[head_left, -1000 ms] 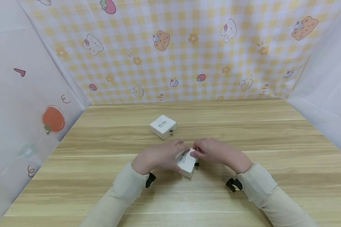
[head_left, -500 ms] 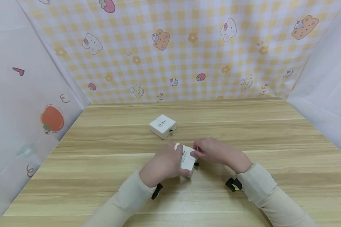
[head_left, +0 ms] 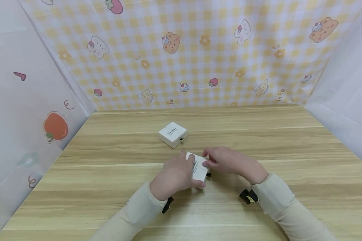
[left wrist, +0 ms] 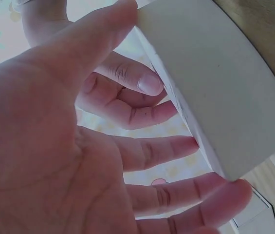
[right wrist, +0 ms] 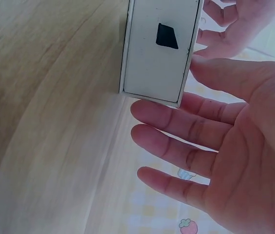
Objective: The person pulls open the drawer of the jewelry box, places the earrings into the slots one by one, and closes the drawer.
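Note:
A small white drawer box [head_left: 199, 171] with dark script lettering lies near the middle of the table in the head view. My left hand [head_left: 174, 175] grips it from the left, thumb at the near end, fingers across the top and far end. At its far right corner, my right hand [head_left: 230, 161] pinches with thumb on top and forefinger against the far side. The right wrist view shows the drawer face with a black pull tab [right wrist: 167, 36], pushed in level with the sleeve. A blank side of the box [left wrist: 220, 87] fills much of the left wrist view.
A second white box [head_left: 173, 132], printed alike and with a black tab, sits behind the hands, slightly left. The wooden table [head_left: 274, 140] meets a yellow checked cloth [head_left: 205, 63] at the back. White cloth hangs at both sides.
My left hand has shifted right and nearer, its thumb now at the box's near corner and its fingers farther over the top. The right hand and both boxes stay almost still.

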The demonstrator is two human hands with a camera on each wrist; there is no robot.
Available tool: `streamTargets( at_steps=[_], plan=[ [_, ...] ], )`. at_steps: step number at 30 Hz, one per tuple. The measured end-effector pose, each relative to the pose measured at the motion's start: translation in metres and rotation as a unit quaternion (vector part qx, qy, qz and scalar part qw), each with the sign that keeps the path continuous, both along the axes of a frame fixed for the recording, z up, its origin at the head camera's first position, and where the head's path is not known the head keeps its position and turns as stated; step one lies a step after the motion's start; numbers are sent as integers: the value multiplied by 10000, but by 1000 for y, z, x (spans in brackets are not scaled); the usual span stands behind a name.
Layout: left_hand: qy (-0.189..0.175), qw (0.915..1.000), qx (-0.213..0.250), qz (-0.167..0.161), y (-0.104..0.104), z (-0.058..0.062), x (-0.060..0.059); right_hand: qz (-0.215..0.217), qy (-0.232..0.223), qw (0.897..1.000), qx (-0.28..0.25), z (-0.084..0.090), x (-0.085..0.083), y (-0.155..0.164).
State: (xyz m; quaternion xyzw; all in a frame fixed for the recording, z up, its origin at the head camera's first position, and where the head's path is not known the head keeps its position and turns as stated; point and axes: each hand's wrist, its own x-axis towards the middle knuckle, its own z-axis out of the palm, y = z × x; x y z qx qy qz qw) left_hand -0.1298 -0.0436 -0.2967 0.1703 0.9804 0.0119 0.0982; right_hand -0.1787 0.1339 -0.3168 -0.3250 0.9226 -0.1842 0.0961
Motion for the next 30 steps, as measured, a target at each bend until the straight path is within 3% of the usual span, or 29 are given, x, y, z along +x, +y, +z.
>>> streamTargets(
  at_steps=[6,15,21,30],
  plan=[
    [169,9992,-244,-284,0,1,-1,-33,-119,9999,15,2,0,2],
    [189,9964,155,-809,-1,0,-8,27,-93,9998,148,11,4,8],
    [381,9915,132,-1237,-1,-3,-12,41,-65,9995,303,16,6,9],
    [701,9865,-21,-1478,-1,-2,-10,-30,-263,9985,472,21,8,9]
  ],
)
